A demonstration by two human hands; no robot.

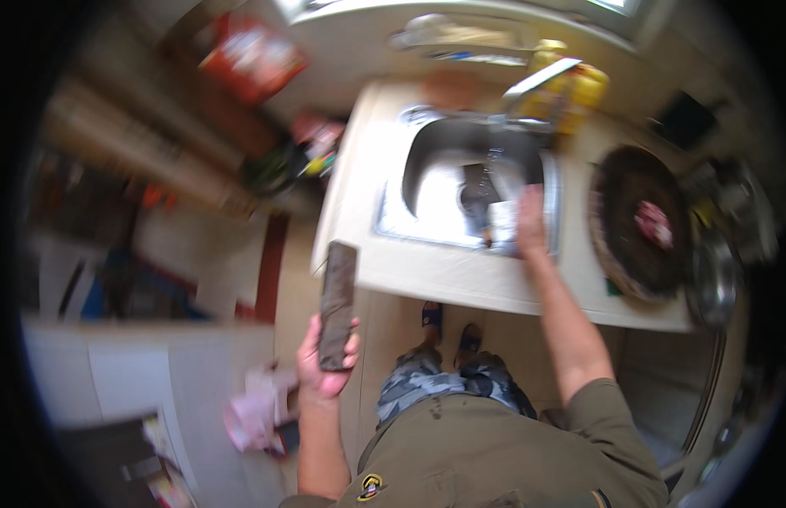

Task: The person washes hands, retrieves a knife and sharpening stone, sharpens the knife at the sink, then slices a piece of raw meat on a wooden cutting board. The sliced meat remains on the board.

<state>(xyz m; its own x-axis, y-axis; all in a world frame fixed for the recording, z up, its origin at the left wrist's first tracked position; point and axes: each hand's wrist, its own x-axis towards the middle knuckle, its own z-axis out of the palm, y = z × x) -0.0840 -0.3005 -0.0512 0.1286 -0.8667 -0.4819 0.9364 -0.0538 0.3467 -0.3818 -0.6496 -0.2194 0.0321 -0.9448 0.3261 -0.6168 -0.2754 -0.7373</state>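
My left hand (328, 355) grips a dark, flat rectangular block (338, 298), which looks like a whetstone, out past the left corner of the counter. Blurred by motion, my right hand (530, 219) is over the right side of the steel sink (425, 171). Beside its fingers is a pale rectangular thing (504, 219); whether the hand holds it cannot be made out. A dark, blurred shape (477, 187) lies in the basin, and a thin stream of water (494, 159) falls from the faucet (517, 124).
Right of the sink a round dark board (628, 241) bears a piece of raw meat (653, 224), with a metal bowl (714, 279) beyond it. Yellow bottles (583, 95) stand behind the faucet. A red bag (253, 60) is at the upper left. The counter's front edge (450, 298) faces me.
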